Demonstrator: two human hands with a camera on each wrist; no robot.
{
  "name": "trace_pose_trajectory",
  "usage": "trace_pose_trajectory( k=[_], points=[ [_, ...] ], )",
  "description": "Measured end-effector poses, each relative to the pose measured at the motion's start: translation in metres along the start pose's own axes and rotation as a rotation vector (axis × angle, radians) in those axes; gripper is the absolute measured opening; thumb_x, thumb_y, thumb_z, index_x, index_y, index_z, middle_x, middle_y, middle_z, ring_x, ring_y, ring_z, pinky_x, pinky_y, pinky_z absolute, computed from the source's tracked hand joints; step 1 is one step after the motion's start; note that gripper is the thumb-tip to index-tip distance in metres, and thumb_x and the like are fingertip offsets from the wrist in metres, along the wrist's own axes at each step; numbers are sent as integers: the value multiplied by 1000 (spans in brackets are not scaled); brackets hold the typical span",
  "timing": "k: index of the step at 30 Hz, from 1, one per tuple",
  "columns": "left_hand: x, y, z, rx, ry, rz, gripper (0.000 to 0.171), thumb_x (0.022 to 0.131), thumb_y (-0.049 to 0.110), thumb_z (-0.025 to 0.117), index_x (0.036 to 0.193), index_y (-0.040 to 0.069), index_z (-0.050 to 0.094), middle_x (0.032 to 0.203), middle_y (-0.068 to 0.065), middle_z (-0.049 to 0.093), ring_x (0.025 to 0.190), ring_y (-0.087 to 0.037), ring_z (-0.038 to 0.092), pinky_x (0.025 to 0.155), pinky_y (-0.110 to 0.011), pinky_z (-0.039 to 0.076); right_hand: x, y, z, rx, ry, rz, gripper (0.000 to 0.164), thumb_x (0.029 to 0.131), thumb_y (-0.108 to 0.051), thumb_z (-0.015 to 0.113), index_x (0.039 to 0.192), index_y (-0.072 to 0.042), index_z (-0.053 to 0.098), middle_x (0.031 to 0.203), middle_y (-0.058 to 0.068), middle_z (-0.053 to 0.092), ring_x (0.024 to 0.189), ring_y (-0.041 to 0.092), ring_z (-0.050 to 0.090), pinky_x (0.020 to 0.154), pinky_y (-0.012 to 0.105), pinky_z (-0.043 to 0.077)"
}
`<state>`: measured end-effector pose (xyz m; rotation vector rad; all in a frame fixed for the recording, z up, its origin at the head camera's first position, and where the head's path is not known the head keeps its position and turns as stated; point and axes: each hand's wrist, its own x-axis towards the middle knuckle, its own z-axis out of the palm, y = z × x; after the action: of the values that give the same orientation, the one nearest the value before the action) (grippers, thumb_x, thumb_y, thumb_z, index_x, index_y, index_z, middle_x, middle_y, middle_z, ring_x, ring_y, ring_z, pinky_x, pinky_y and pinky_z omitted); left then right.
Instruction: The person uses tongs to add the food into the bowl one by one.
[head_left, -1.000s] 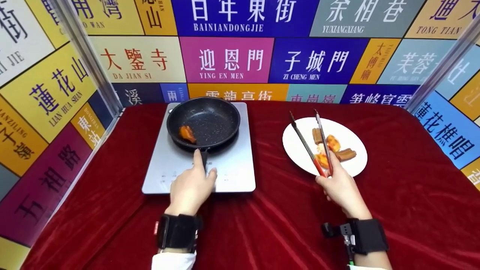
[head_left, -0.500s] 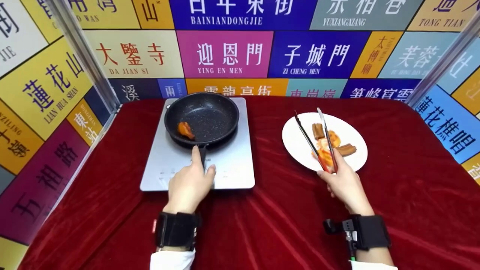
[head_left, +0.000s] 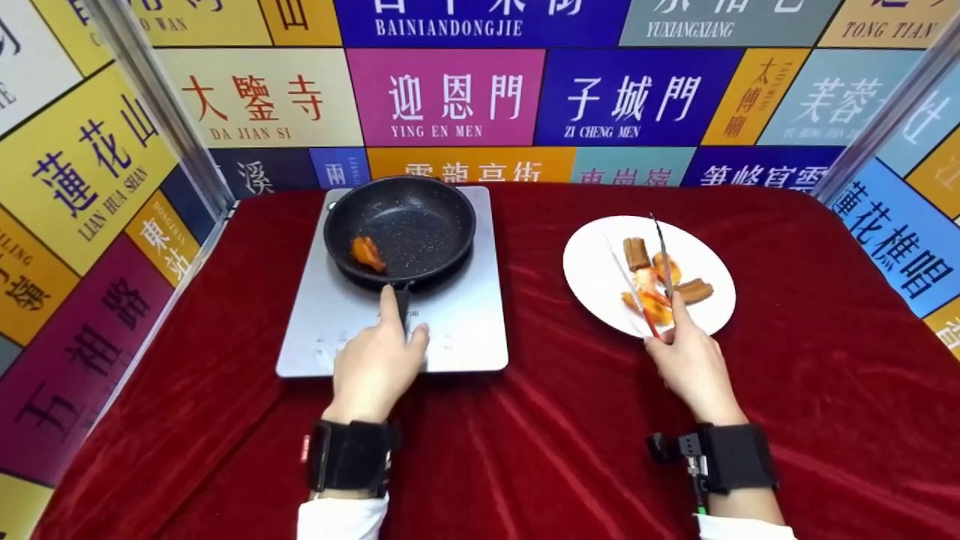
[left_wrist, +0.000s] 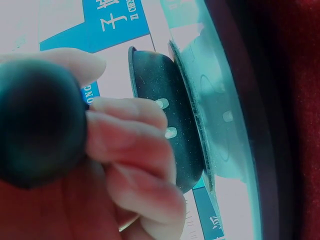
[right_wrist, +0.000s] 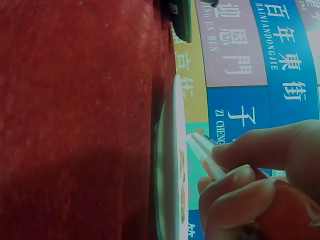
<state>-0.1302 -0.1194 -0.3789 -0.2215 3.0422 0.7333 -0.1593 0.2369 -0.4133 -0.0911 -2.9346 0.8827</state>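
My left hand (head_left: 379, 367) grips the handle (head_left: 403, 301) of a black speckled frying pan (head_left: 427, 232), its index finger stretched along the handle toward the rim. In the left wrist view the other fingers (left_wrist: 135, 145) curl round. Inside the pan, at its left side, lies an orange-brown glazed piece of food (head_left: 367, 253), like a chicken wing. My right hand (head_left: 694, 367) holds tongs (head_left: 664, 251) with red grips over the white oval plate (head_left: 581, 262). Their arms stand spread above orange glazed pieces (head_left: 656, 307) and brown ridged pieces (head_left: 694, 291); nothing shows between the tips.
Beneath the pan is a flat silver induction cooker (head_left: 465, 337). Dark red velvet cloth (head_left: 525, 450) covers the table. Panels with printed street names (head_left: 450, 97) rise behind, and metal posts (head_left: 187, 150) stand at the back corners.
The tongs have turned over the plate, their tips shifting right, and my right hand has moved slightly right. My left hand keeps its hold on the pan handle. The head view has tilted slightly downward.
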Motion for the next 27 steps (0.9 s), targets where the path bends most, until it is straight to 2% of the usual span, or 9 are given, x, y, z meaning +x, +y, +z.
trace_pose_trajectory(
  k=[5,9,14,17,27],
  points=[
    [0,0,0,6,-3,-2,73,89,46,41,144,10,10,91,-18,63,58,-25,56,54,-40,43,-2,-1,0,-64,18,-47,73,85,-18,55,142,0,14,80,11,58,70,28,53,63,40,38],
    [0,-1,0,10,-4,-5,74,89,47,41,144,10,10,89,-17,63,57,-25,55,53,-39,43,-5,-5,0,-79,-6,-57,71,86,-17,52,141,3,12,72,7,60,57,21,55,60,39,41],
    [0,-2,-1,10,16,2,73,89,46,41,144,9,11,91,-19,63,63,-29,58,55,-42,43,-6,-11,1,-61,-67,-18,68,88,-18,44,142,1,6,53,0,57,37,13,53,46,30,44],
    [-1,-2,-1,8,27,3,73,88,45,42,144,8,12,92,-19,63,66,-31,59,55,-43,43,-5,-14,1,-67,-91,6,67,88,-19,41,142,1,7,48,-1,56,35,13,53,44,30,45],
    [-1,1,1,19,0,-2,73,89,47,41,144,9,10,88,-17,63,58,-25,55,51,-38,41,-4,-16,-10,-147,-152,13,60,88,-19,36,140,2,17,50,2,55,34,14,52,51,31,44]
  ],
)
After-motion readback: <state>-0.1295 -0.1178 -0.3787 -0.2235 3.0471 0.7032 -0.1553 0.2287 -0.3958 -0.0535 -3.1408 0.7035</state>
